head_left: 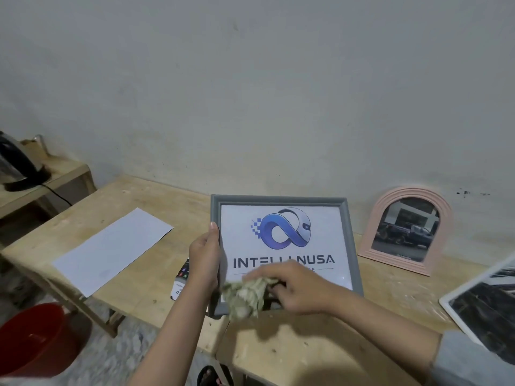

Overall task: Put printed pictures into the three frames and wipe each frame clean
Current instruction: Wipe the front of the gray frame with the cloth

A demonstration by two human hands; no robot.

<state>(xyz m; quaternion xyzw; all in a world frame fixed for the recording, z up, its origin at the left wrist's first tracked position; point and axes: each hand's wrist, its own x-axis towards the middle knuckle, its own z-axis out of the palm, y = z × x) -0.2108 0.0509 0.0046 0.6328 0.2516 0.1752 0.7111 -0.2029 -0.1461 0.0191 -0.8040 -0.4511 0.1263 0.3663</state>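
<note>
A grey rectangular frame (349, 232) holds a printed logo picture and is tilted up above the wooden table (145, 246). My left hand (204, 259) grips its left edge. My right hand (295, 288) presses a crumpled beige cloth (245, 296) against the lower part of the glass. A pink arched frame (373, 232) with a dark street photo leans on the wall at the right. A white frame (451, 302) with a dark picture lies at the far right edge, partly cut off.
A blank white sheet of paper (111, 250) lies on the table's left part. A small box (181, 282) sits behind my left hand. A black kettle (16, 162) stands on a side shelf at the left. A red bucket (36, 338) is on the floor.
</note>
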